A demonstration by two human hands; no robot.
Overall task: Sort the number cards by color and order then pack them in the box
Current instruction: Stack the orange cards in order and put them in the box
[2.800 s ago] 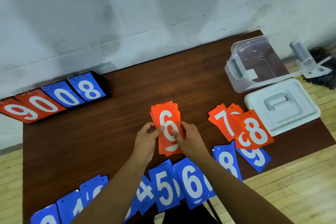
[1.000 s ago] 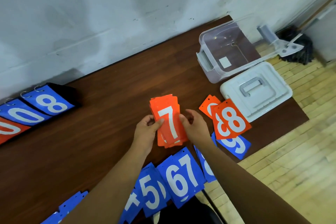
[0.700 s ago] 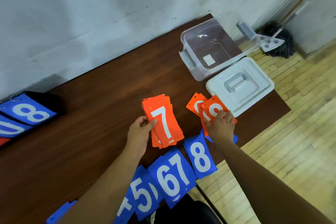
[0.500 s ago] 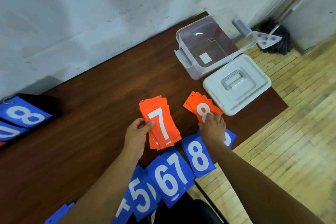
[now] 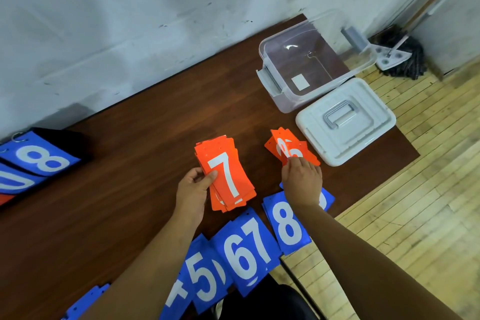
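Both hands' curled fingers on orange cards.

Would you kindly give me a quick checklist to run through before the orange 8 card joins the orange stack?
1. Left hand grips orange stack, 7 on top: ok.
2. Right hand touches orange 8 card: ok.
3. That card firmly pinched: cannot tell.
4. Only one card taken; second orange card lies underneath: cannot tell.
5. Box open, lid off beside it: ok.
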